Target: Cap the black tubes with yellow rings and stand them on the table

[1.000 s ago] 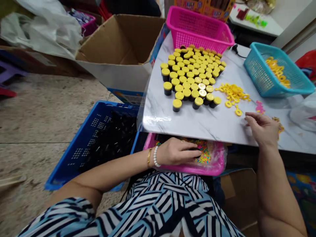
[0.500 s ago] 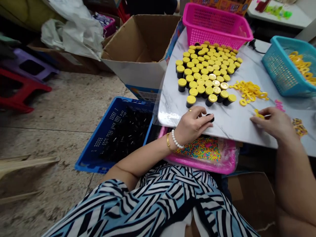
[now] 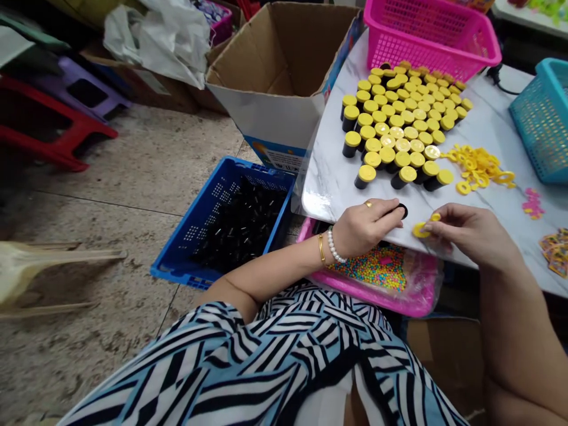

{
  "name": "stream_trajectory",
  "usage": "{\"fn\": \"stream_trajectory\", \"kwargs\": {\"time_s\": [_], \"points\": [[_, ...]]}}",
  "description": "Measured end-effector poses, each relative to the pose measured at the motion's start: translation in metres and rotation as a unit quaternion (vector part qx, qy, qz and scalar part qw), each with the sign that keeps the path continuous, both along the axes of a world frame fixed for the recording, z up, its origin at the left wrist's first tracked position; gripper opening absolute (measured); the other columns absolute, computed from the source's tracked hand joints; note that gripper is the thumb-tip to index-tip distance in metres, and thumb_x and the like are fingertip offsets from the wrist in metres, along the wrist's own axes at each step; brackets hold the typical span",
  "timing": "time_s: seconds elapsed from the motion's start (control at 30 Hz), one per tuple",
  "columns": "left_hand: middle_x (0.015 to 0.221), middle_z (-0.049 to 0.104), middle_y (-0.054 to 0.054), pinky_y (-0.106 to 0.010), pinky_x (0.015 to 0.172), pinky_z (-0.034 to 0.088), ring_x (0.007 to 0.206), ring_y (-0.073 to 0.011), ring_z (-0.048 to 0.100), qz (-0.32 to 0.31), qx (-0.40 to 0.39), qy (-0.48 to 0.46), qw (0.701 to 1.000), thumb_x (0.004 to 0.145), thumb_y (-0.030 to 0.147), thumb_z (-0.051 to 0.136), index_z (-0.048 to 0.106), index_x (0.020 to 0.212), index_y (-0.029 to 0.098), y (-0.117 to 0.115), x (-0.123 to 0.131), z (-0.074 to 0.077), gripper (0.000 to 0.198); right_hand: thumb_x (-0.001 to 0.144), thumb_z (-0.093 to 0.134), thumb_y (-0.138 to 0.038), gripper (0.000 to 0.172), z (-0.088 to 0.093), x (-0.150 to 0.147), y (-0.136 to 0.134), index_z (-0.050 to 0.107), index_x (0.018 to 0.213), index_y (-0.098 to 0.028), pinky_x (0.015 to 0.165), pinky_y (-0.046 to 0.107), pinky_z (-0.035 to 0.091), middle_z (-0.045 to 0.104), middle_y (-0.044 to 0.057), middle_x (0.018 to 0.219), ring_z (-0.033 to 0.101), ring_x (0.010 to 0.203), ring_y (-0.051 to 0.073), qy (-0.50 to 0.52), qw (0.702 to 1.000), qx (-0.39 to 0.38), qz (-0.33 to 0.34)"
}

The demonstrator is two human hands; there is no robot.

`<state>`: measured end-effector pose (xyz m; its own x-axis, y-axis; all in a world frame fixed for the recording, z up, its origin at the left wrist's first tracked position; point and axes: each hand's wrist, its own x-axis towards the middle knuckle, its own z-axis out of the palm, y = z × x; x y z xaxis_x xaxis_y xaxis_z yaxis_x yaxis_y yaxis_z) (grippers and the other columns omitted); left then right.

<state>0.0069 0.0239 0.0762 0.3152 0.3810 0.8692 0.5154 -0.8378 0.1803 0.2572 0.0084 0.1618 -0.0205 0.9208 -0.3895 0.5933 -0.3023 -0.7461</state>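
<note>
Near the table's front edge, my left hand [image 3: 366, 222] is closed around a small black tube [image 3: 403, 210], whose round end shows past the fingertips. My right hand [image 3: 473, 231] pinches a yellow plastic piece [image 3: 421, 229] with a round part and a small ring, just to the right of the tube and apart from it. Beyond the hands stand many black tubes with yellow caps [image 3: 402, 145], packed close together. Loose yellow ring pieces [image 3: 477, 168] lie in a pile to their right. A tray of multicoloured beads [image 3: 373, 267] sits below the table edge, partly hidden by my left forearm.
A blue crate [image 3: 177, 248] of black tubes stands on the floor at left, before an open cardboard box [image 3: 266, 112]. Pink [image 3: 430, 35] and teal baskets [image 3: 541, 124] stand on the table [image 3: 328, 183]. Small pink pieces [image 3: 532, 204] and patterned pieces [image 3: 554, 251] lie at right.
My right hand has brought the yellow piece leftward, close to my left hand. My left hand still holds the black tube. The whole view has shifted, with the table now further right.
</note>
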Motion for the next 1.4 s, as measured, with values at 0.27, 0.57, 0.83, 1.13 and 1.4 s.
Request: {"fn": "stream_trajectory", "kwargs": {"time_s": [0.27,0.57,0.83,1.13,1.4], "points": [[0.115,0.076,-0.009,-0.024,0.086,0.064,0.100,-0.0142,0.075,-0.010,-0.027,-0.012,1.000,0.103,0.032,0.061,0.069,0.111,0.015,-0.001,-0.001,0.008,0.020,0.065,0.092,-0.038,0.047,-0.014,-0.028,0.007,0.068,0.102,-0.022,0.048,0.018,0.051,0.069,-0.001,0.075,0.061,0.052,0.008,0.278,0.955,-0.009,-0.102],[0.111,0.075,-0.008,-0.022,0.090,0.063,0.100,-0.0113,0.074,-0.025,-0.153,-0.013,0.988,0.108,0.039,0.050,0.060,0.124,0.013,-0.007,-0.003,0.013,0.032,0.069,0.092,-0.030,0.031,-0.011,-0.055,0.006,0.071,0.089,-0.018,0.056,0.022,0.060,0.072,0.001,0.078,0.067,0.057,0.011,0.273,0.957,0.034,-0.095],[0.105,0.075,-0.007,-0.024,0.089,0.062,0.100,-0.0133,0.073,-0.094,-0.227,-0.067,0.967,0.101,0.036,0.064,0.069,0.109,0.014,-0.006,-0.009,0.029,0.024,0.069,0.092,-0.032,0.032,-0.008,-0.060,0.004,0.071,0.091,-0.020,0.056,0.023,0.060,0.072,0.002,0.076,0.067,0.054,0.013,0.275,0.954,-0.017,-0.122],[0.089,0.079,-0.003,-0.019,0.061,0.062,0.063,-0.0071,0.071,-0.186,-0.568,-0.153,0.787,0.107,0.030,0.052,0.072,0.115,0.017,-0.001,-0.002,0.051,0.026,0.077,0.086,-0.037,0.028,-0.005,-0.059,-0.008,0.069,0.098,-0.030,0.065,0.029,0.063,0.071,0.000,0.077,0.070,0.064,0.016,0.221,0.969,-0.012,-0.112],[0.077,0.079,0.003,-0.021,0.073,0.065,0.075,-0.0096,0.076,-0.172,-0.547,-0.115,0.811,0.107,0.020,0.047,0.078,0.092,0.022,0.004,-0.008,0.070,0.035,0.078,0.082,-0.036,0.026,0.012,-0.071,-0.017,0.063,0.094,-0.036,0.051,0.035,0.055,0.064,0.000,0.080,0.068,0.068,0.022,0.148,0.979,-0.011,-0.143]]}}
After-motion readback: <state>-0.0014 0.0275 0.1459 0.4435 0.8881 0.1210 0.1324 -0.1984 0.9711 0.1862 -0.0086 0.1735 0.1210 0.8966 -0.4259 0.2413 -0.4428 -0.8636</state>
